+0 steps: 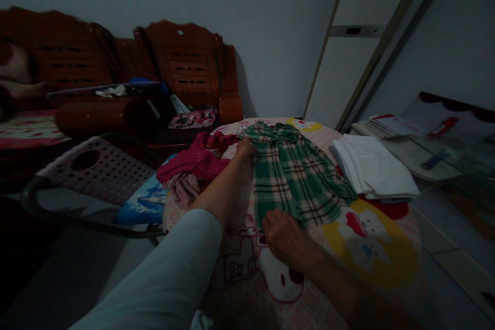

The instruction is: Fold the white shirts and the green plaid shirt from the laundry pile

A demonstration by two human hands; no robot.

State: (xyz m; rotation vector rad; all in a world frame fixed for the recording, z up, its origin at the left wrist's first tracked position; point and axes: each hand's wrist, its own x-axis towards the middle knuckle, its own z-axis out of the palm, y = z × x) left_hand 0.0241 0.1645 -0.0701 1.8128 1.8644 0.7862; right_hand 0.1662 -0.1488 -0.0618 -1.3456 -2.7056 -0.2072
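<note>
A green plaid shirt lies spread on a round table with a patterned cloth, its collar end away from me. My left hand reaches to the shirt's far left edge near the collar, its fingers closed on the fabric. At the near left corner of the hem, my right hand has its fingers curled onto the cloth of the shirt, pinching it. Left of my forearm sits a heap of dark pink clothing. Folded white cloths are stacked to the right of the shirt.
A pink woven chair with a blue cushion stands at the table's left. Behind it are wooden seats holding clothes, with part of another person at far left. Papers lie on furniture at the right.
</note>
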